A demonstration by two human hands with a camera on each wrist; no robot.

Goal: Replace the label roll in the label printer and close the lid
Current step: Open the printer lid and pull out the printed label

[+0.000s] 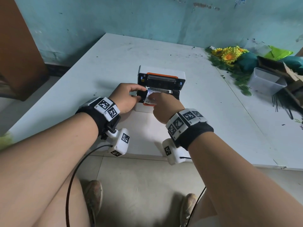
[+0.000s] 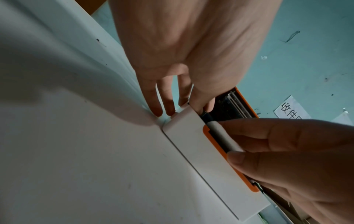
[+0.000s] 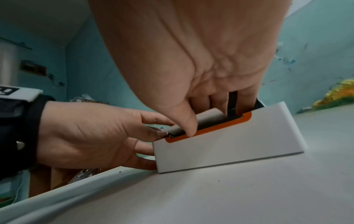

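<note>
A white label printer (image 1: 182,76) with orange trim sits mid-table, its lid (image 1: 161,70) standing open at the back. A white label roll (image 1: 149,97) lies in the open bay. My right hand (image 1: 161,102) grips the roll, thumb at the front orange edge and fingers down inside the bay. My left hand (image 1: 131,97) holds the printer's left wall, thumb on the top rim and fingers along the outer side. The left wrist view shows the roll (image 2: 224,136) against the printer's front (image 2: 191,144). In the right wrist view my thumb crosses the roll (image 3: 208,116) above the orange trim.
The white table (image 1: 98,71) has its front edge (image 1: 144,154) close to my wrists. At the far right lie artificial sunflowers (image 1: 229,54), a clear plastic tub (image 1: 265,81) and a cardboard box (image 1: 278,68). A brown panel (image 1: 16,46) stands at the left.
</note>
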